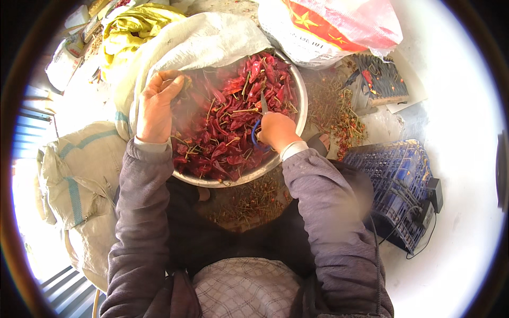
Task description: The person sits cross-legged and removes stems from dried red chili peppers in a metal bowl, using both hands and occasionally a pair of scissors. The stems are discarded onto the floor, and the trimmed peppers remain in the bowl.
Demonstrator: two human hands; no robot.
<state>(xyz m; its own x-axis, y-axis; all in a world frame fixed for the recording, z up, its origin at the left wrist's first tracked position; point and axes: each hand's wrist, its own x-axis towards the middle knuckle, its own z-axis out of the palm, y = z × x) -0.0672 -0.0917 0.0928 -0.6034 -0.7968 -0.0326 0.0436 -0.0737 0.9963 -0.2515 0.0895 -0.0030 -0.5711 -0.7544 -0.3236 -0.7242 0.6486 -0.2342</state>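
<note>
A wide metal basin (301, 85) full of dried red chili peppers (222, 131) stands before me. My right hand (279, 129) is over the basin's right side and grips scissors (255, 133) by their blue handles. Their blades point away from me over the peppers. At the basin's left rim, my left hand (157, 105) is raised with thumb and fingers pinched together. A small brownish dried plant piece (187, 82) shows at those fingertips, too blurred to name closely. The white woven sack (214, 37) drapes over the far rim, its mouth open towards the basin.
Behind the basin stands a printed white and red sack (318, 35). A blue plastic crate (385, 171) with cables and black adapters lies right. Cut stems litter the floor (334, 107), near a dark ridged board (381, 77). Woven sacks (87, 167) crowd my left; a yellow sack (127, 30) lies beyond.
</note>
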